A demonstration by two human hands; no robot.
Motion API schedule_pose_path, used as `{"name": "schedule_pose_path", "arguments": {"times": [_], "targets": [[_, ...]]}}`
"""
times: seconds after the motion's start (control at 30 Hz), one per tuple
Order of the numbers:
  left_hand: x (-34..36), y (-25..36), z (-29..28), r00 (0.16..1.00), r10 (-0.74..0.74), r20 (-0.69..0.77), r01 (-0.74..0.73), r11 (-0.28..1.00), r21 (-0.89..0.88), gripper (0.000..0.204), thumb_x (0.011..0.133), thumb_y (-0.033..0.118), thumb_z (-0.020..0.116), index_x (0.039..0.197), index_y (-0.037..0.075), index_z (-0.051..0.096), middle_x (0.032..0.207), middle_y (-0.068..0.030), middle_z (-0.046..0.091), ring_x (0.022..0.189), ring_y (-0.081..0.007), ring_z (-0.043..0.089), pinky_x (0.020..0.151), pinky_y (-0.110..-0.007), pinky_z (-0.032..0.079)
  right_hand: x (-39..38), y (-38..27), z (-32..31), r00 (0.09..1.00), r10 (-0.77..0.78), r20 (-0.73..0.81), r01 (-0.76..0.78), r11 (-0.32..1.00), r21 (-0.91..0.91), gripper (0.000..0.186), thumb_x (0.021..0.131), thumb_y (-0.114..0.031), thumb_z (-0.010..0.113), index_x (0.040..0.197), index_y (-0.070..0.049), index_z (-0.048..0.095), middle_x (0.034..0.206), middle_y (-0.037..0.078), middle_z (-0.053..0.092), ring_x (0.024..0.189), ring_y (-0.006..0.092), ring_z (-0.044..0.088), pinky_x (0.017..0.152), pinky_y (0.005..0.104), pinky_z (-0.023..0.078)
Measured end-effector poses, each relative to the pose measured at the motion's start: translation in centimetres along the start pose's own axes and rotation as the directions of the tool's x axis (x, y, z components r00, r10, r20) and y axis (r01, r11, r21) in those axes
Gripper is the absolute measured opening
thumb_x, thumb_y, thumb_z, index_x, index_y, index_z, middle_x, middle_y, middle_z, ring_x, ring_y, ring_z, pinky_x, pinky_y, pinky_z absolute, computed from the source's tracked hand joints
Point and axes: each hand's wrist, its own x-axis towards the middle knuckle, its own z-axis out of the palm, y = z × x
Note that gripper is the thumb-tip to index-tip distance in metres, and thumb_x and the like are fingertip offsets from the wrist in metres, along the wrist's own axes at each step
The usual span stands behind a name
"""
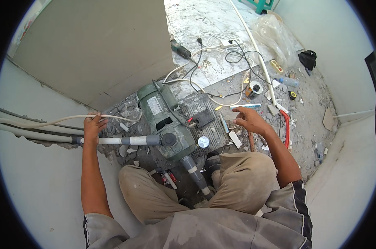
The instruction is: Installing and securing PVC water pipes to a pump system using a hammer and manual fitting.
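Observation:
Beside the wall, my left hand [93, 125] is closed round a white cable [55, 120] that runs from the wall to a green water pump [157, 106]. Just below that hand, a grey-and-white pipe [132, 140] joins the pump's side. A second pipe [193, 170] leads from the pump toward my legs. The pump carries a round pressure gauge [203, 142] and a black box [202, 119]. On the right, my right hand [251, 120] hovers over the rubble with thumb and fingers apart, holding nothing. A blue-and-white strip [245, 106] lies just beyond its fingers.
A can [253, 89], a tape measure [293, 95] and a plastic bottle [288, 81] lie on the rubble. A long white pipe [254, 43] with a red hose [286, 130] at its end crosses the right. Loose cables and a power tool [180, 50] lie farther off.

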Motion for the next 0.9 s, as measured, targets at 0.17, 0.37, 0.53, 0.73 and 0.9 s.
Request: {"name": "schedule_pose_path", "arguments": {"times": [0.17, 0.37, 0.53, 0.73, 0.9], "targets": [[1.4, -0.4, 2.3, 0.997, -0.052, 0.051, 0.064, 0.958, -0.281, 0.026, 0.103, 0.025, 0.061, 0.117, 0.005, 0.055, 0.112, -0.0194, 0.069, 0.098, -0.0309, 0.073, 0.081, -0.038, 0.062, 0.6, 4.5, 2.4, 0.997, -0.013, -0.07, 0.024, 0.987, 0.157, 0.051, 0.092, -0.019, 0.071, 0.136, 0.001, 0.057, 0.094, 0.017, 0.074, 0.085, 0.0238, 0.07, 0.081, 0.036, 0.053], [2.3, 8.3, 4.2, 0.937, 0.323, -0.136, -0.348, 0.816, -0.461, 0.027, 0.106, 0.022, 0.056, 0.118, -0.002, 0.054, 0.118, -0.0262, 0.066, 0.107, -0.0351, 0.07, 0.094, -0.042, 0.059, 1.6, -2.4, -1.6, 0.987, -0.155, -0.052, 0.157, 0.987, 0.041, 0.053, 0.091, -0.023, 0.073, 0.137, -0.003, 0.057, 0.095, 0.014, 0.073, 0.093, 0.0272, 0.069, 0.085, 0.0382, 0.052], [-4.2, 18.8, 7.3, 0.842, 0.529, -0.103, -0.492, 0.676, -0.549, 0.026, 0.108, 0.022, 0.049, 0.118, -0.002, 0.053, 0.125, -0.0308, 0.062, 0.115, -0.0373, 0.067, 0.103, -0.043, 0.056, 4.4, -15.2, -4.0, 0.92, -0.383, -0.081, 0.374, 0.921, -0.105, 0.069, 0.09, -0.027, 0.075, 0.148, -0.007, 0.046, 0.117, 0.02, 0.067, 0.101, 0.0304, 0.067, 0.089, 0.0408, 0.053], [-15.1, 26.4, 10.8, 0.605, 0.784, 0.141, -0.528, 0.528, -0.666, 0.028, 0.11, 0.023, 0.041, 0.118, -0.001, 0.055, 0.128, -0.0357, 0.059, 0.119, -0.038, 0.065, 0.106, -0.043, 0.054, 7.5, -26.3, -1.9, 0.535, -0.734, -0.417, 0.739, 0.647, -0.19, 0.077, 0.089, -0.033, 0.077, 0.152, -0.013, 0.039, 0.112, 0.019, 0.068, 0.104, 0.0327, 0.066, 0.09, 0.0422, 0.052], [-15.8, 28.1, 5.2, 0.575, 0.818, -0.007, -0.657, 0.456, -0.6, 0.029, 0.11, 0.021, 0.04, 0.118, -0.002, 0.055, 0.125, -0.038, 0.06, 0.12, -0.0389, 0.064, 0.107, -0.042, 0.055, 5.7, -27.3, -4.8, 0.682, -0.687, -0.252, 0.717, 0.696, 0.045, 0.024, 0.093, -0.019, 0.072, 0.112, -0.004, 0.069, 0.082, 0.005, 0.065, 0.076, 0.0119, 0.057, 0.071, 0.0306, 0.047]]}}
